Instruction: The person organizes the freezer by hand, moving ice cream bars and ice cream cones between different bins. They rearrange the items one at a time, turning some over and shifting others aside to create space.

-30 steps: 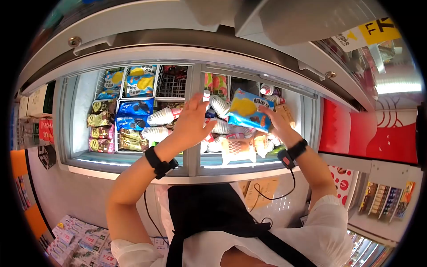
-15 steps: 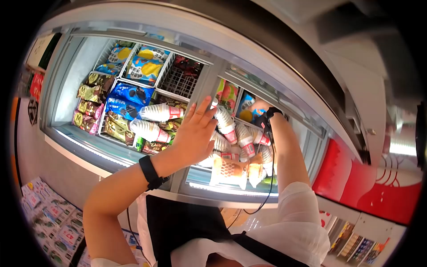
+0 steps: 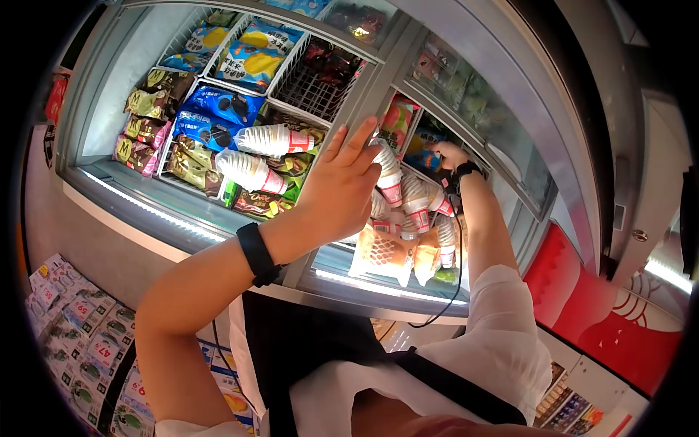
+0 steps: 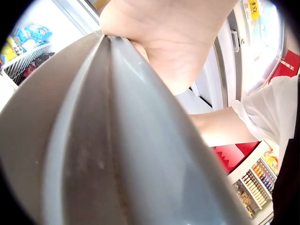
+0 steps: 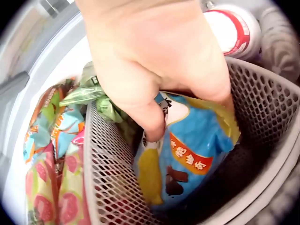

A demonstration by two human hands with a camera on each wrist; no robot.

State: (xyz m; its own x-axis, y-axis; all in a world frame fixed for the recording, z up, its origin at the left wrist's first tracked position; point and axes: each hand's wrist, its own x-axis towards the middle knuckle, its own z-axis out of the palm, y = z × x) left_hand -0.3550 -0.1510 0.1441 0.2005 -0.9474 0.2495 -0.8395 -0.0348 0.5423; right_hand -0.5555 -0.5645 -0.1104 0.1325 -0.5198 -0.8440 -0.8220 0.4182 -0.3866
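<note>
My right hand [image 3: 450, 155] reaches into a dark mesh basket [image 5: 112, 171] on the right side of the chest freezer. Between its thumb and fingers it grips a blue and yellow ice cream packet [image 5: 187, 161], which sits tilted inside the basket. The far fingers are hidden behind the packet. My left hand [image 3: 335, 189] rests on the freezer's grey middle divider [image 3: 368, 91], its fingers extended. Just beside it lie white ribbed cone-shaped packs [image 3: 389, 178] with red labels. Pink and green fruit-print packets [image 5: 70, 187] stand next to the mesh basket.
Left of the divider, white wire baskets hold blue-yellow packets [image 3: 251, 62], dark blue packets [image 3: 211, 120] and gold-brown ones [image 3: 149, 102]. A fish-shaped wafer packet [image 3: 384, 251] lies at the front right. A sliding glass lid [image 3: 477, 109] covers the back right.
My right hand has carried the blue packet from above the cone packs back into the mesh basket. The left hand stays at the divider, while the head view has turned and shifted.
</note>
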